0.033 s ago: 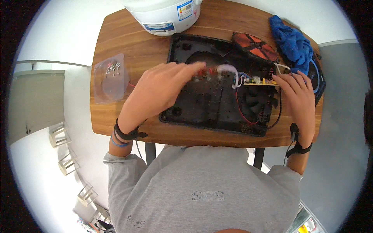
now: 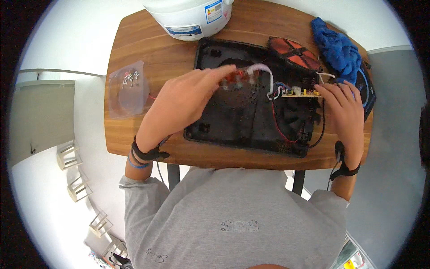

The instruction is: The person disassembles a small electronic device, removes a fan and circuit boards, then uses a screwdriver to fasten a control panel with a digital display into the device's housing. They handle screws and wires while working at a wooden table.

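Where the red board (image 2: pixel 240 78) is: in the upper middle of the frame, over the black case (image 2: pixel 228 123).
Left hand (image 2: pixel 181 98): I think it is pinching the red board's left end, but that spot is blurry. The board sticks out to the right of the fingertips.
Red board's long way: it goes from left to right, with the right end a bit higher in the frame.
Nearer hand: the left one, by a lot. The right hand (image 2: pixel 341 103) is well apart from it, at the right of the frame.
White cable (image 2: pixel 271 81): it leaves the red board's right end, bends, and drops to the left end of the thin board (image 2: pixel 298 93), which has little parts on top.
Thin board: right of the middle, lying side to side, almost level across the frame.
Right hand: its fingertips are at the thin board's right end. I cannot tell if they squeeze it or just touch it.
Screws (image 2: pixel 130 79): in a see-through dish (image 2: pixel 120 108), far off on the table's (image 2: pixel 123 141) left.
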Demonstrator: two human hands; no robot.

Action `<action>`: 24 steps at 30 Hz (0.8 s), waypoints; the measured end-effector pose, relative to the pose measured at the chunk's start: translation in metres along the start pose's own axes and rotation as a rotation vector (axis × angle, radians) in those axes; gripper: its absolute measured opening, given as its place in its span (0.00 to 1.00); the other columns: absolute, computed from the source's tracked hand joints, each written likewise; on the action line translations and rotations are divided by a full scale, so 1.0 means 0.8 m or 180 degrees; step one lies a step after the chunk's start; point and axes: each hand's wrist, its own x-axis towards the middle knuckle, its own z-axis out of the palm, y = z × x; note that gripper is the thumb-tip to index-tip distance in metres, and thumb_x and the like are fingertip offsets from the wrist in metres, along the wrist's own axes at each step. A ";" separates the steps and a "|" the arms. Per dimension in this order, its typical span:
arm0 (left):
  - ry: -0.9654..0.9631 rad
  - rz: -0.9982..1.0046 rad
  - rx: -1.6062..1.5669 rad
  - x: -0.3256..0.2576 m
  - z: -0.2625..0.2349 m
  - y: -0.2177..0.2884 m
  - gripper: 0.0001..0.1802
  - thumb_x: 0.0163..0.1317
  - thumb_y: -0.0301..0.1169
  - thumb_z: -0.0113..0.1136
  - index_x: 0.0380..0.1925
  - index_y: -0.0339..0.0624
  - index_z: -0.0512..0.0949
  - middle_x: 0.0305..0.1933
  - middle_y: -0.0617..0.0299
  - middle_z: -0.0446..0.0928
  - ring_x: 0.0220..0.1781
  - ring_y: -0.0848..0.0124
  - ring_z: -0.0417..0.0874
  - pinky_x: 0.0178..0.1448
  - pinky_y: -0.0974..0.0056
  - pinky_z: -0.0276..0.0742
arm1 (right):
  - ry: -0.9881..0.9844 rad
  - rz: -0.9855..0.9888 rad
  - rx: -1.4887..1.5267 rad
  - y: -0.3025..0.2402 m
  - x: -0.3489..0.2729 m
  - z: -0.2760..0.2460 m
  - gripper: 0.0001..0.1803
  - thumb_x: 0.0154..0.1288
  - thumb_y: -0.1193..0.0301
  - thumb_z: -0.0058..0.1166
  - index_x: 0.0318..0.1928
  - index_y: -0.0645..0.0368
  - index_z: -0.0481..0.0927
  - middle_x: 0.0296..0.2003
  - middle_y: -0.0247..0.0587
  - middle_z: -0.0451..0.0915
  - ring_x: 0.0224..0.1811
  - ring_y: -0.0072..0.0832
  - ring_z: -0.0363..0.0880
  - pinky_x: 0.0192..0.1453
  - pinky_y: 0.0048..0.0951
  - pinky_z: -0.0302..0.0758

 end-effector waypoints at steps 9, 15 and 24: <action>0.0484 -0.0638 -0.1513 -0.012 0.025 -0.027 0.28 0.84 0.22 0.58 0.81 0.47 0.73 0.52 0.50 0.88 0.43 0.61 0.89 0.55 0.58 0.86 | -0.0151 -0.0100 -0.0080 -0.003 0.019 -0.017 0.23 0.68 0.73 0.65 0.63 0.50 0.88 0.62 0.36 0.87 0.69 0.44 0.82 0.81 0.53 0.75; 0.0640 -0.0473 -0.1139 -0.027 0.047 -0.029 0.40 0.77 0.24 0.69 0.85 0.41 0.64 0.70 0.42 0.80 0.66 0.51 0.86 0.72 0.52 0.82 | -0.0139 -0.0399 0.0416 -0.041 0.065 -0.052 0.25 0.63 0.71 0.75 0.61 0.52 0.88 0.66 0.41 0.85 0.74 0.49 0.80 0.82 0.55 0.75; 0.0405 -0.0737 -0.0849 -0.044 0.064 -0.035 0.45 0.73 0.20 0.69 0.87 0.37 0.59 0.75 0.39 0.71 0.76 0.41 0.78 0.81 0.50 0.74 | -0.0721 -0.1428 0.1284 -0.087 0.183 -0.004 0.20 0.72 0.66 0.72 0.60 0.57 0.82 0.56 0.46 0.86 0.60 0.49 0.89 0.63 0.46 0.88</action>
